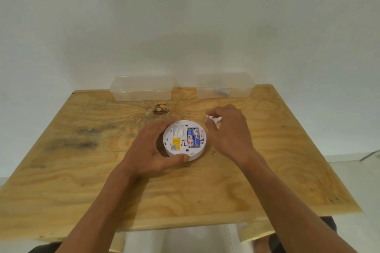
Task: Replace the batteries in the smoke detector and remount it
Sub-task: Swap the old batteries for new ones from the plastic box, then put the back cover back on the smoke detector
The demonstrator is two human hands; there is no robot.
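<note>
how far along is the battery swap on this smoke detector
Done, it seems: the smoke detector lies back-up on the table, off its mount, with two batteries seated in the open bay; whether they are fresh I cannot tell. In hand: the left hand steadies the detector, while the right hand picks up a white plastic piece, possibly the mounting plate. Left: refit it and remount.

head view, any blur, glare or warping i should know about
Head view: wide-angle warp splays the table edges outward; lighting soft and even, with a faint shadow on the wall; no strong glare; right hand slightly motion-blurred around a small white part; battery labels in the detector are too soft to read; clear boxes at the back look hazy.
</note>
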